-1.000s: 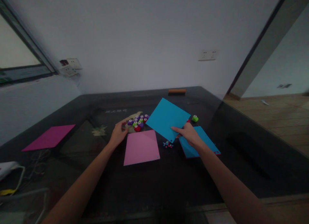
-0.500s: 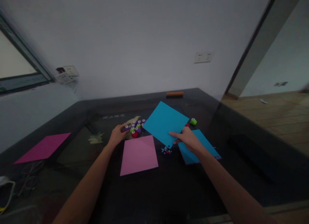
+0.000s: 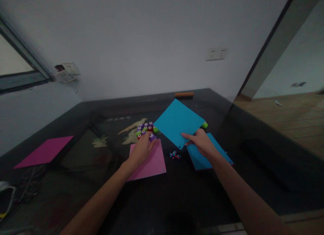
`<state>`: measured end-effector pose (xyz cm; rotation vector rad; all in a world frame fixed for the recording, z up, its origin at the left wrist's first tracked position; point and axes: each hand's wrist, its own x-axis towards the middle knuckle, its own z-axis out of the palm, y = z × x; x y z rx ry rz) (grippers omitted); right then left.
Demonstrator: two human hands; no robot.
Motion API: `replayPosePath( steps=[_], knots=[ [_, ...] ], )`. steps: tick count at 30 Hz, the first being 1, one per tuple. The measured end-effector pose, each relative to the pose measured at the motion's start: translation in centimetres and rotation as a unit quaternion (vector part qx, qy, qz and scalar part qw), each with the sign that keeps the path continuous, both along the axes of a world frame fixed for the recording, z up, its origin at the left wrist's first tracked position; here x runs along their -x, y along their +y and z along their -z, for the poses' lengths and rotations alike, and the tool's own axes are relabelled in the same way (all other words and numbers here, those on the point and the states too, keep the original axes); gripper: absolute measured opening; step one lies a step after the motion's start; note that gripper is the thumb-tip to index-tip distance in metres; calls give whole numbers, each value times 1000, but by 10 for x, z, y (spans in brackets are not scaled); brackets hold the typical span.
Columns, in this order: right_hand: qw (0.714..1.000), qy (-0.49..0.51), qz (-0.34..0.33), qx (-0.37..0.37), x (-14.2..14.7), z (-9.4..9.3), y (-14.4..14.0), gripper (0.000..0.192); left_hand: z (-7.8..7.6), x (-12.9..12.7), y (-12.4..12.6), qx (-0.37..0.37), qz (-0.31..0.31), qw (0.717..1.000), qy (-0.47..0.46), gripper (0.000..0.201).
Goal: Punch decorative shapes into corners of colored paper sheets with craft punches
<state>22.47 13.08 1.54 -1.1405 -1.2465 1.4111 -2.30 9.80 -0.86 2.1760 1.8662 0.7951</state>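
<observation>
My right hand (image 3: 201, 141) pinches a blue square board (image 3: 178, 122) near its lower corner, thumb lying flat on its face. The board is raised and tilted above the table. My left hand (image 3: 142, 147) is closed around a purple eyeball toy (image 3: 152, 137) at the far edge of a pink square board (image 3: 154, 162). Part of the toy is hidden by my fingers. Just beyond stands a cluster of small purple, green and red eyeball toys (image 3: 145, 128). Small pink and blue pieces (image 3: 174, 155) lie in a pile between the boards.
Another blue board (image 3: 198, 159) lies under my right wrist. A green eyeball toy (image 3: 205, 125) shows behind the raised board. A magenta board (image 3: 44, 152) is at the left, with cables (image 3: 31, 184) near it. An orange-brown bar (image 3: 184, 94) lies at the table's (image 3: 121, 108) back edge.
My left hand has moved right, from the cluster's left side to over the pink board, carrying a purple eyeball toy. The raised blue board has shifted slightly up and right in view.
</observation>
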Motion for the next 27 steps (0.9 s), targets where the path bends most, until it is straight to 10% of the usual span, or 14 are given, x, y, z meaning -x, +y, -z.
replayPosePath(
  steps=[27],
  knots=[
    [999, 26, -4, -17, -3, -2, 1, 51, 31, -11, -17, -28, 41, 997, 65, 23]
  ],
)
